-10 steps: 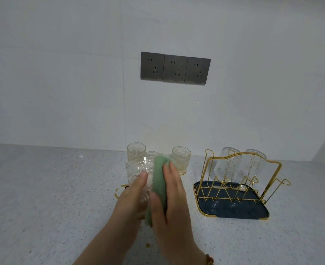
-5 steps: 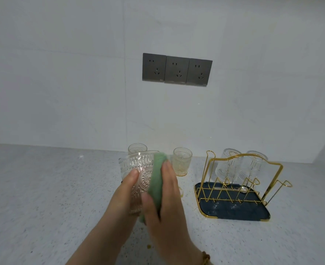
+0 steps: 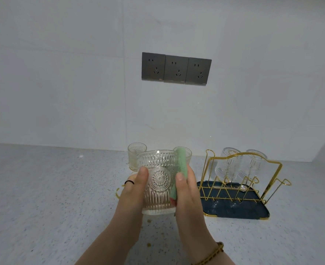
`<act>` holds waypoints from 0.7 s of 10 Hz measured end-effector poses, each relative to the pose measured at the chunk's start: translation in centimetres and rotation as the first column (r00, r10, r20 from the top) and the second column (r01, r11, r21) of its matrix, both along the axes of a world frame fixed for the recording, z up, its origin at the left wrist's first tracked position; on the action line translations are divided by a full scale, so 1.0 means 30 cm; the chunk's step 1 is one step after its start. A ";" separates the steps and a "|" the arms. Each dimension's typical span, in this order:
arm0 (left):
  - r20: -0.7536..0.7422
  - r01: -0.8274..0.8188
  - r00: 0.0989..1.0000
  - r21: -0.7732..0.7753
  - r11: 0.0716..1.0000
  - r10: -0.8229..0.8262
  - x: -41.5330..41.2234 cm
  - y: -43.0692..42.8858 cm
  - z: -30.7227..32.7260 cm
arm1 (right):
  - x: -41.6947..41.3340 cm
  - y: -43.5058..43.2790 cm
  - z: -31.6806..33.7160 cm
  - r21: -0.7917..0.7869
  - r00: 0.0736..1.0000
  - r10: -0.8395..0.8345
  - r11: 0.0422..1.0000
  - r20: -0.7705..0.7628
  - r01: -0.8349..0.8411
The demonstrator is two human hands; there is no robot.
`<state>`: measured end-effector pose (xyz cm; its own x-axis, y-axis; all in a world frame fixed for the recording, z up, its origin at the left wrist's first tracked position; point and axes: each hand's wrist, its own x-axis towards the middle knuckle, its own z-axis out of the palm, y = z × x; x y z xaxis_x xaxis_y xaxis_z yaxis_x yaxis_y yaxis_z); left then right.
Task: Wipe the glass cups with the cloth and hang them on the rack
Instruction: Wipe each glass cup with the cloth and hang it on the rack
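An embossed glass cup (image 3: 158,180) is held upright above the counter, close to the camera. My left hand (image 3: 133,190) grips its left side, thumb on the front. My right hand (image 3: 186,194) presses a green cloth (image 3: 179,173) flat against the cup's right side. Behind it stand two more cups, one at the left (image 3: 136,155) and one (image 3: 188,154) partly hidden by the cloth. The gold wire rack (image 3: 242,180) on a dark blue tray (image 3: 234,209) stands to the right, with two glasses (image 3: 228,165) (image 3: 253,166) hanging upside down on it.
The speckled grey counter (image 3: 52,197) has small brown crumbs and a yellowish ring stain (image 3: 117,192) near my left hand. A white tiled wall with three grey sockets (image 3: 176,68) rises behind. A side wall closes the far right corner.
I have lifted the cup closer to the camera and turned it upright. The cloth has shifted from the cup's front to its right side.
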<state>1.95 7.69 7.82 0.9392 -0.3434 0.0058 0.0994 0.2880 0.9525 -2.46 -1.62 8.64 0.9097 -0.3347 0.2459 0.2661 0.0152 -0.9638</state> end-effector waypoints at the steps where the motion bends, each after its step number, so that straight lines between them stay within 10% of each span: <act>1: 0.064 0.020 0.998 0.108 0.994 -0.027 -0.020 0.001 -0.002 | 0.002 0.003 -0.018 -0.220 0.993 -0.112 0.969 0.028 0.116; 4: -0.007 0.102 0.995 -0.030 0.994 -0.102 0.004 0.023 0.013 | -0.002 0.079 -0.110 -0.647 0.886 -0.148 0.632 0.440 0.427; 5: -0.017 0.085 0.996 -0.002 0.996 -0.085 0.000 0.024 0.013 | -0.001 0.040 -0.042 -0.434 0.968 -0.084 0.882 0.234 0.182; 7: -0.069 0.099 0.992 -0.082 0.992 -0.104 0.006 0.027 0.018 | -0.049 0.069 -0.066 -0.369 0.998 0.008 0.929 0.069 0.018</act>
